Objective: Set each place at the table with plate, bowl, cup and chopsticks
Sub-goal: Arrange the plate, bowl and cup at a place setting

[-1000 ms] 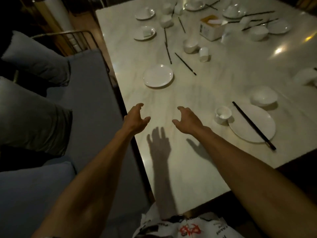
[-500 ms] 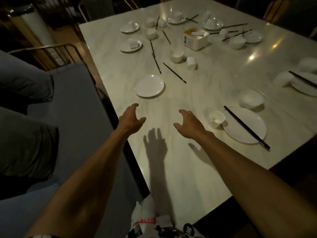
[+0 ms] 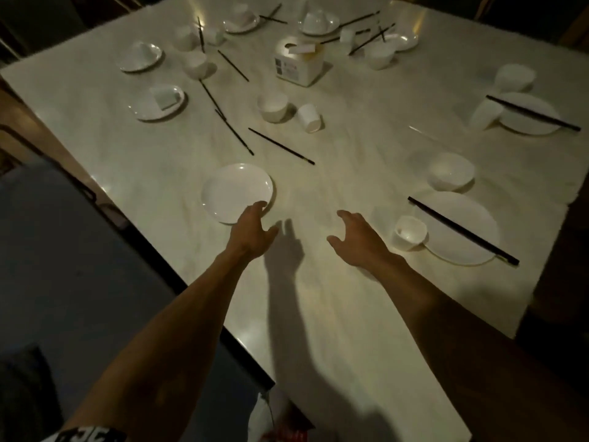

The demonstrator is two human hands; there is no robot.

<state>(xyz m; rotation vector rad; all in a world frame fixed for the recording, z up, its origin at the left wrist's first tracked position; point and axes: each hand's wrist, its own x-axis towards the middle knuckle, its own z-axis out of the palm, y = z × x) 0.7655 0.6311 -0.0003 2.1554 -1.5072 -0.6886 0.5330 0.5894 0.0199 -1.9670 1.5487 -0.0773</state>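
- Wide left hand (image 3: 251,232), fingers loosely curved, holding nothing; fingertips over near rim of plate (image 3: 236,189), cannot tell if touching.
- Wide right hand (image 3: 358,239) too, fingers relaxed, thumb apart, holding nothing; hovers above bare tabletop (image 3: 318,307), near cup (image 3: 409,232) but apart from it.
- For plate: flat by left edge of tabletop, just ahead of left hand, well apart from other dishes.
- Right of right hand, a laid place: cup upright, touching rim of second plate (image 3: 452,248); chopsticks (image 3: 462,230) paired, diagonal across second plate, one end past its near rim; bowl (image 3: 451,170) upright just beyond, apart from second plate.
- Far right, another place: far plate (image 3: 529,126) with far chopsticks (image 3: 541,116) across it; far cup (image 3: 484,113) tipped against the rim, blurred; far bowl (image 3: 514,78) behind.
- Mid tabletop: mid bowl (image 3: 272,105) upright, mid cup (image 3: 309,118) on its side just beside it; loose chopsticks (image 3: 280,145) scattered singly between these and plate.
- Behind mid bowl: white box (image 3: 299,63), paper sticking out of top.
- Far left: left plate (image 3: 143,108) with left cup (image 3: 167,97) lying on it.
- Far end: more plates, bowls, cups and chopsticks jumbled, too small to sort.
- Left of tabletop: dark sofa (image 3: 63,266).
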